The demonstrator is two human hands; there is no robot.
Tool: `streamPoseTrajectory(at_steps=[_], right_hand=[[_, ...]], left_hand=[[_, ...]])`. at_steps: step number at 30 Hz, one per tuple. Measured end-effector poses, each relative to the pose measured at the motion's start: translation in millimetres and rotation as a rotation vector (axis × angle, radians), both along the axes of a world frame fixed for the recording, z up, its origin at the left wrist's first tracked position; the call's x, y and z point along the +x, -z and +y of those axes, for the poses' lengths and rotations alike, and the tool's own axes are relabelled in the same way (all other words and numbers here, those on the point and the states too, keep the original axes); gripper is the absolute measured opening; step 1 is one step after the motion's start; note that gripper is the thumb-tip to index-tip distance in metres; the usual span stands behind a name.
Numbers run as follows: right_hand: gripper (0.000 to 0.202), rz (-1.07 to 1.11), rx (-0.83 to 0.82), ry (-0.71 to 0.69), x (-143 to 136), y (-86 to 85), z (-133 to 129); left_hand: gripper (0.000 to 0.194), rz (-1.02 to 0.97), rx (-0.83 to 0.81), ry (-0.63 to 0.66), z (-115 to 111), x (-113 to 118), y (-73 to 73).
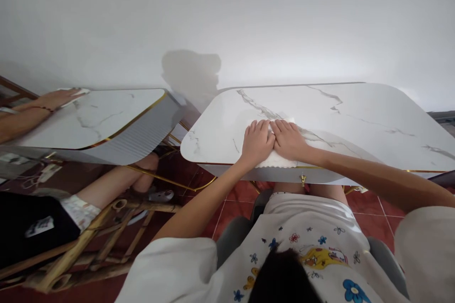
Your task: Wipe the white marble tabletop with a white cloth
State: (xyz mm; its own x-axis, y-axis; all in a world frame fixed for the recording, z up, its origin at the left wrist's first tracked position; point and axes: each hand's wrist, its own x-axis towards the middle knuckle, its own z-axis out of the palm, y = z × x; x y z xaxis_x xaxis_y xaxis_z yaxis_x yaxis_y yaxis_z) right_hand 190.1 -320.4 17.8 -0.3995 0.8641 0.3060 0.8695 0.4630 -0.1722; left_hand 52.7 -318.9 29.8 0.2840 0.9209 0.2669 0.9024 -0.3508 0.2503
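A white cloth (280, 161) with a wavy edge lies on the white marble-patterned tabletop (369, 113), near its front edge. My left hand (258, 141) rests flat on the cloth's left part, fingers pointing away from me. Beside it, my right hand (286, 140) also lies palm down on the cloth, and the two thumbs meet in the middle. Neither hand is closed round the cloth; much of it is hidden under them. Below the front edge is a small gold drawer knob (303, 179).
A second marble-patterned table (106, 113) stands to the left across a gap. On it another person's hand (59, 98) presses a white cloth (84, 92). That person sits on a bamboo chair (103, 232). A pale wall (284, 23) rises behind both tables.
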Motion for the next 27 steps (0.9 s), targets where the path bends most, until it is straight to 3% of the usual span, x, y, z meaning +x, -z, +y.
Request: streamPoseTrajectory(at_steps=[5,14,20,27], right_hand=[[0.053,0.018,-0.019,-0.011,12.8,-1.6,24.7],[0.057,0.045,-0.050,0.096,36.0,-2.9,133.7],[0.057,0.029,-0.055,0.125,43.4,-3.7,205.1],[0.057,0.052,-0.002,0.134,51.8,-2.3,259.1]], left_hand=[[0.046,-0.007,-0.006,0.026,26.2,11.3,-2.6],[0.048,-0.078,0.056,0.085,143.2,38.2,-0.3],[0.049,-0.105,0.076,0.020,212.8,47.6,1.4],[0.048,-0.129,0.091,-0.002,267.1,56.4,3.9]])
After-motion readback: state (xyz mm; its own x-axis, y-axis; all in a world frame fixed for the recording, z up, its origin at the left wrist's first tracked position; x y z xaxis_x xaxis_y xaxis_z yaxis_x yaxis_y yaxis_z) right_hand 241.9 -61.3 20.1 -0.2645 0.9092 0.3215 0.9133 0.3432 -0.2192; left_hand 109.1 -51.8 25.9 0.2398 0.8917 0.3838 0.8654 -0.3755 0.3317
